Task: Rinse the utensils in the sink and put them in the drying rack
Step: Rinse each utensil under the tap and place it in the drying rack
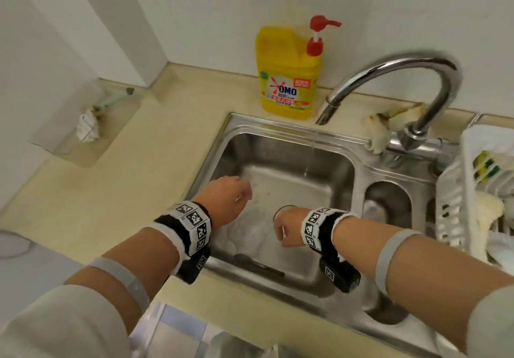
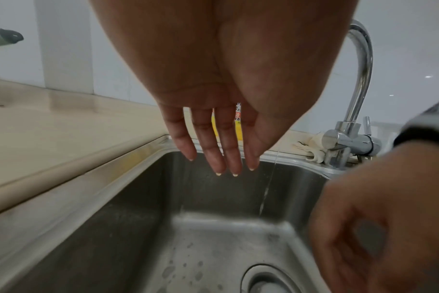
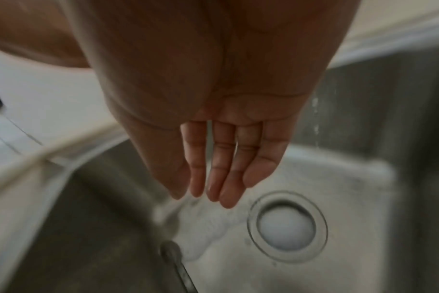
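Bare and holding nothing, your left hand [image 2: 208, 83] hangs over the sink [image 1: 345, 152] with its four fingers [image 2: 214, 150] straight and slightly spread, pointing down into the basin. Your right hand [image 3: 213, 111] is slack too, its fingers [image 3: 224, 168] straight and close together above the sudsy basin floor, gripping nothing. Below it lies one utensil [image 3: 178, 259], a dark metal handle resting on the basin bottom near the front wall; its working end is blurred, so you cannot tell what kind it is. One round drain [image 3: 287, 228] sits beside it, filled with foam. One thin stream of water falls from the single curved chrome tap [image 1: 411, 74]. One yellow detergent bottle [image 1: 288, 79] with a red pump stands on the beige bench [image 1: 116, 185] behind the sink. One white drying rack [image 1: 456, 204] sits to your right, against white walls.
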Available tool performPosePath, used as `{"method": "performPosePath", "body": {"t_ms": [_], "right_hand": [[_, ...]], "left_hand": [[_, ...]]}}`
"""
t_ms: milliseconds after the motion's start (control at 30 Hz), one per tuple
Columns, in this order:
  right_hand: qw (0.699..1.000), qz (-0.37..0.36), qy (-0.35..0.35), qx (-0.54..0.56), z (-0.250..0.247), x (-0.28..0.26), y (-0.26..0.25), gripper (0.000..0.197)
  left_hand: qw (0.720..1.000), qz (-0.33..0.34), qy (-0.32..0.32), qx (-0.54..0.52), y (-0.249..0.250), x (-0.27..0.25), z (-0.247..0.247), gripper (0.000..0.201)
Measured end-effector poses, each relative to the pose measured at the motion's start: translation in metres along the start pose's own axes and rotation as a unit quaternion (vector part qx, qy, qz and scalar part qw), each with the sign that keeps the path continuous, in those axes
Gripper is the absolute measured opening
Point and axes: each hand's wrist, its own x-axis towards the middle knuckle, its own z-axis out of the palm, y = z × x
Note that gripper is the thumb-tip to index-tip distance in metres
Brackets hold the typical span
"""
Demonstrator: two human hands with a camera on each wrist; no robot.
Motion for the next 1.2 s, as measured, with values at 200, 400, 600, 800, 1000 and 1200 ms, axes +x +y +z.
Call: {"method": "performPosePath", "body": {"t_ms": [200, 400, 600, 800, 1000, 1200], "right_hand": [[0.99, 0.035, -0.121, 0.068, 0.055, 0.072, -0.011, 0.025], [0.959, 0.048, -0.244, 0.137, 0.074, 0.1, -0.018, 0.033], [0.946, 0.029, -0.283, 0.156, 0.086, 0.11, -0.014, 0.032], [0.953, 0.015, -0.252, 0.168, 0.08, 0.104, -0.013, 0.011], [0.948, 0.079, -0.04, 0.305, 0.043, 0.068, -0.004, 0.021], [0.886, 0.112, 0.212, 0.396, -0.001, 0.005, 0.025, 0.017]], "left_hand": [[0.997, 0.077, 0.021, -0.003, -0.055, 0.002, -0.004, 0.025], [0.991, 0.114, 0.057, -0.031, -0.087, 0.001, -0.006, 0.017], [0.991, 0.118, 0.053, -0.04, -0.1, 0.002, -0.004, 0.017], [0.989, 0.122, 0.045, -0.065, -0.097, 0.003, -0.005, 0.015], [0.989, 0.111, -0.031, -0.094, -0.072, 0.026, -0.014, 0.014], [0.983, 0.044, -0.081, -0.156, -0.045, 0.076, -0.001, 0.028]]}}
